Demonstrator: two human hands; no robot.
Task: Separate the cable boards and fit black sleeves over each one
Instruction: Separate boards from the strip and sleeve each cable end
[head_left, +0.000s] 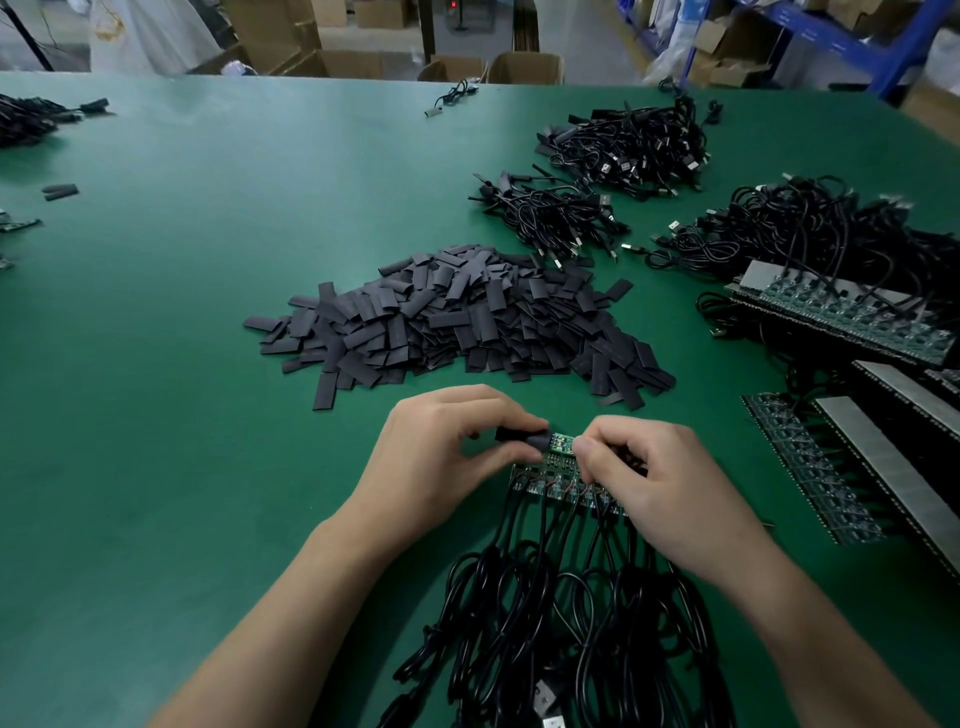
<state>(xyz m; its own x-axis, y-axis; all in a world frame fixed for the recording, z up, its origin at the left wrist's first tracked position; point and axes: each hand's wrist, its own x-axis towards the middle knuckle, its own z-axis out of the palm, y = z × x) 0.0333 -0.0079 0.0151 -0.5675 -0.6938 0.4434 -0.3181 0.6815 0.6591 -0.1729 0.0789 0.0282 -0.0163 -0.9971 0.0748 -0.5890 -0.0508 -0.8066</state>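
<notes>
Evidently mid-fit: the left hand (447, 447) pinches a black sleeve (519, 435), its mouth meeting the green board (562, 444) that the right hand (654, 483) pinches just beside it. Tilted, the sleeve would likely snag on a board corner and buckle.

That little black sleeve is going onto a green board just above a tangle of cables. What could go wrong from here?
The left hand holds the black sleeve at the end of the green board pinched by the right hand; it could snag on an edge or go on crooked. The cables below are tangled, so pulling this one free might drag the row of joined boards along.
</notes>
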